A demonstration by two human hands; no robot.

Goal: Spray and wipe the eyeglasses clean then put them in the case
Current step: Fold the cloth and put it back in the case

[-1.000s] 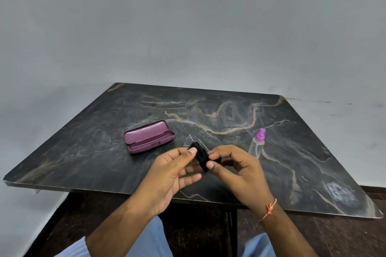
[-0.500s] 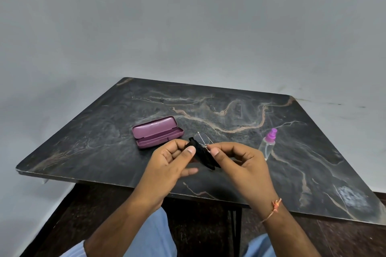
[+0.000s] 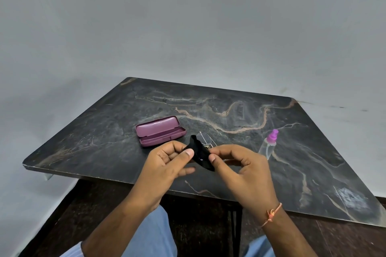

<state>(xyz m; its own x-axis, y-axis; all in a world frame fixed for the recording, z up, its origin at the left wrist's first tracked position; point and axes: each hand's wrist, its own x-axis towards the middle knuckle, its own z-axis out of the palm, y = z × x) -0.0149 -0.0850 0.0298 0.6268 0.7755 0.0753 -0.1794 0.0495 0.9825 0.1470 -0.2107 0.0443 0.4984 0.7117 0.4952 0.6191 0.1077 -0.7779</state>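
- Head view: left hand (image 3: pixel 167 162) and right hand (image 3: pixel 242 167), frame centre, together pinch a black cloth (image 3: pixel 199 153) around the eyeglasses (image 3: pixel 204 139).
- One lens protrudes toward upper frame; open purple case (image 3: pixel 159 131) lies upper left, nearer the left hand.
- Spray bottle (image 3: pixel 268 144) stands right.

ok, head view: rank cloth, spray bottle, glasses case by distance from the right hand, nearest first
1. Black cloth: pinched by the right hand and the left hand.
2. Spray bottle: just beyond it, to the right.
3. Purple case: open, far left.
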